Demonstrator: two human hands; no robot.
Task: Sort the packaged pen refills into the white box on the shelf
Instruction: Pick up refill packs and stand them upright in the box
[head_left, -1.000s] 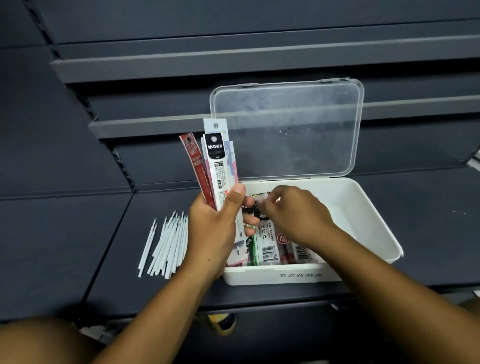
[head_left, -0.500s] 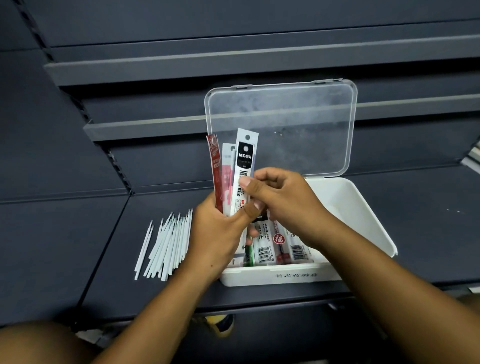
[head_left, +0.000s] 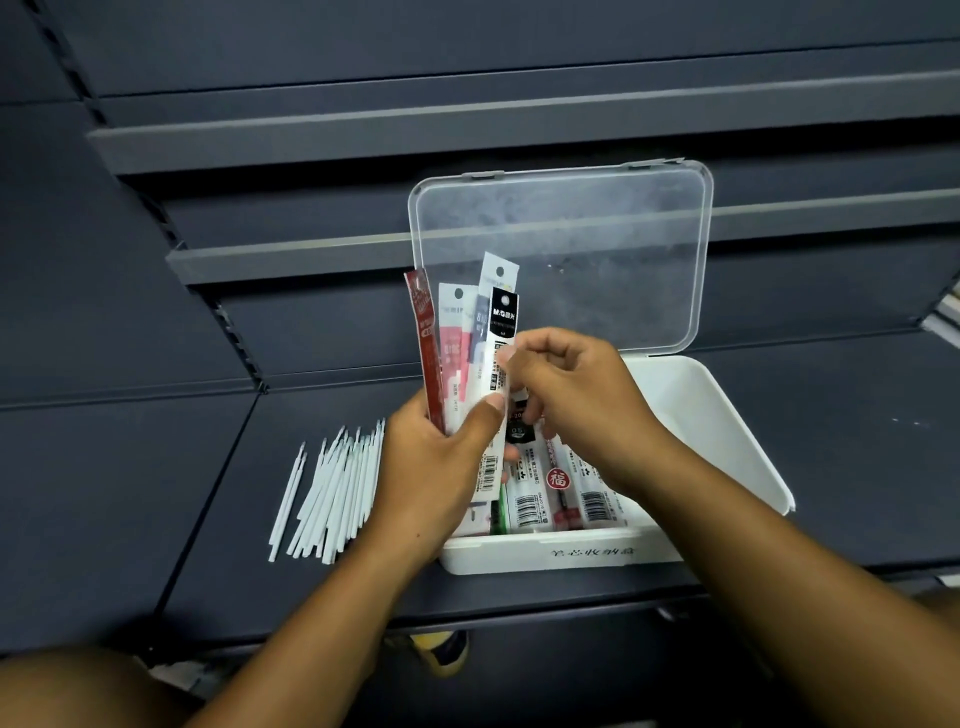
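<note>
**Grip.** The left hand (head_left: 441, 467) holds a bundle of packaged refills (head_left: 457, 343) upright. Its thumb lies across the front and its fingers wrap behind. The bundle is fanned, with a red packet (head_left: 422, 332) at the left edge. The right hand (head_left: 576, 400) has its fingertips curled on the black-topped packet (head_left: 503, 325) at the front right of the fan and appears to pinch it about mid-length. The thumb's contact is hidden.

**Location.** The bundle stands over the near-left corner of the white box (head_left: 727, 426), which sits on the dark shelf (head_left: 857, 457). Its clear lid (head_left: 571, 244) is propped open at the far side. Laid packets (head_left: 561, 493) occupy the near-left part of the box, side by side with their barcodes toward the near wall. The right part of the box is bare. Loose white refills (head_left: 337, 488) lie on the shelf just left of the box.

**Step in hand (judgement).** One packet is being drawn from the fan to be laid in the box.

**Recommendations.**
- Ease the left thumb only enough to free the front packet, so its neighbours do not slide out with it.
- Draw the packet up and to the right along its length without bending the card.
- Lay it flat beside the existing row, in the same orientation.
- Keep clear of the lid.
</note>
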